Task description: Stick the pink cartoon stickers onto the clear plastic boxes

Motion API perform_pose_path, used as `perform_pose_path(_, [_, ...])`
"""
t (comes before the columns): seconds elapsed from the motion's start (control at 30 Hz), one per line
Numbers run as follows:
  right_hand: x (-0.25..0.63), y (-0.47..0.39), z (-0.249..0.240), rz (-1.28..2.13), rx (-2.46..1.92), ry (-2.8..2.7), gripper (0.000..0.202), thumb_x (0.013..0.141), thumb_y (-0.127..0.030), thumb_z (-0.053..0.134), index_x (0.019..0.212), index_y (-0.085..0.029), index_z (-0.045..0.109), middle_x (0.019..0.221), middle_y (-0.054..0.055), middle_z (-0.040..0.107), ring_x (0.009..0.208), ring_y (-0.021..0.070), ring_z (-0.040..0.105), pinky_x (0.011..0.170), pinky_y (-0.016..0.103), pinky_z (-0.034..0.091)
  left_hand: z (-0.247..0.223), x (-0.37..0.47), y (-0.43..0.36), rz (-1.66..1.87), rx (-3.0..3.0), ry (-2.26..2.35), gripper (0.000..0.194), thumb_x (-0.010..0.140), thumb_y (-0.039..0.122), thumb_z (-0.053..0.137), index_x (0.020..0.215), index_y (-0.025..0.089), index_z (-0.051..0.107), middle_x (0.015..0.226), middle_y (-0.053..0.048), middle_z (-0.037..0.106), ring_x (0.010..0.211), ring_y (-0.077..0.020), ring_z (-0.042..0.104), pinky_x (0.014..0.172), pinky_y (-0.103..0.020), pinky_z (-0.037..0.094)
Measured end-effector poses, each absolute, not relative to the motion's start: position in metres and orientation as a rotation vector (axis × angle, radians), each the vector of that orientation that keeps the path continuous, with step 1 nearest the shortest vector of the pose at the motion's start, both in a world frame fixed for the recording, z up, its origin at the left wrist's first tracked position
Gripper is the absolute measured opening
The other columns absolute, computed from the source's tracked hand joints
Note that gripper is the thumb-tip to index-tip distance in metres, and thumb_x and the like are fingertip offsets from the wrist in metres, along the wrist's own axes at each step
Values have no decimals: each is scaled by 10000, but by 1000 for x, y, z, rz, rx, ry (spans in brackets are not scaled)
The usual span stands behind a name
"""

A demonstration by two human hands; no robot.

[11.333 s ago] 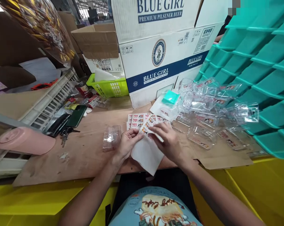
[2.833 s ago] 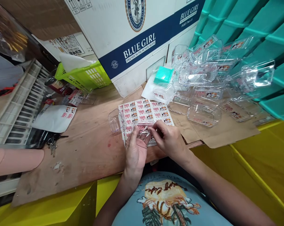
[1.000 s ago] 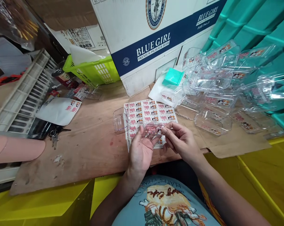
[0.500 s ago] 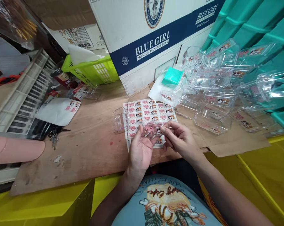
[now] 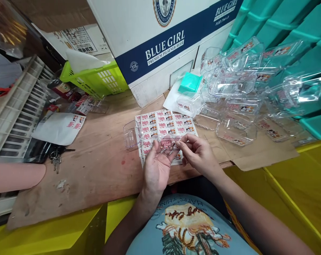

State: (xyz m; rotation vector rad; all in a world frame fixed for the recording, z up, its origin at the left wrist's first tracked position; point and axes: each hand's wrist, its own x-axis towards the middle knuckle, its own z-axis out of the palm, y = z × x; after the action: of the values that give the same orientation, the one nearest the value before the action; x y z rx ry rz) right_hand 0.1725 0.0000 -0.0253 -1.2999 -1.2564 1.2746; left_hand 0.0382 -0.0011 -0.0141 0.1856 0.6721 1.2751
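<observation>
holding a printed clear case [image 5: 166, 143] in both hands [image 5: 156, 172]

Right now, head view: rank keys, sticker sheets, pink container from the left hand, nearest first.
1. Sticker sheets, just beyond the left hand
2. Keys, off to its left
3. Pink container, farther left, at the picture's edge

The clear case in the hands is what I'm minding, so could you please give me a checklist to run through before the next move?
1. Case held in the left hand: ok.
2. Right hand at the case's right end: ok.
3. Pink lettering visible on the case: ok.
4. Lettering free of bubbles: cannot tell, too small.
5. Sticker sheets fully in view: not ok, the hands and case hide part.
</observation>
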Motion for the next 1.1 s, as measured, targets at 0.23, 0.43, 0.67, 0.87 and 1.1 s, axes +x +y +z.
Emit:
perform_pose_path(0.23, [171, -1, -17, 589, -1572, -1713, 231, 927, -369, 573, 763, -206, 568, 554, -29, 522, 478, 106, 448, 509, 227, 306, -16, 42, -1, 1279, 191, 756, 246, 966, 279, 474, 946, 190, 702, 1120, -68, 735, 1136, -226, 654, 1023, -437, 496])
perform_pose_path(0.43, [182, -3, -16, 306, -1792, -1856, 351, 941, -488, 525, 897, -171, 670, 542, 25, 587, 488, 162, 535, 516, 260, 336, -15, 46, -1, 1297, 234, 740, 274, 979, 281, 456, 922, 198, 711, 1054, -51, 751, 1066, -207, 680, 1014, -437, 495])
perform_pose_path(0.67, [178, -22, -18, -67, -1631, -2050, 723, 923, -567, 506, 1472, -108, 405, 1283, 240, 618, 1186, 396, 562, 1012, 551, 409, -15, 45, -2, 1279, 111, 759, 295, 984, 304, 451, 879, 191, 703, 935, -35, 763, 903, -160, 714, 921, -350, 541])
perform_pose_path(0.87, [183, -22, -34, 275, -1447, -2073, 643, 983, -428, 458, 1544, -190, 252, 1562, 166, 352, 1474, 370, 231, 1146, 658, 192, -11, 35, -5, 1243, 144, 698, 285, 975, 312, 472, 873, 191, 709, 925, -43, 767, 891, -187, 721, 885, -398, 565])
perform_pose_path(1.1, [182, -8, -8, 398, -1145, -1808, 655, 856, -394, 687, 1425, -251, 396, 1336, 124, 570, 1261, 271, 536, 1062, 418, 452, 9, 49, -6, 1469, 511, 740, 209, 794, 344, 752, 898, 163, 747, 930, -62, 767, 891, -207, 722, 862, -331, 576])
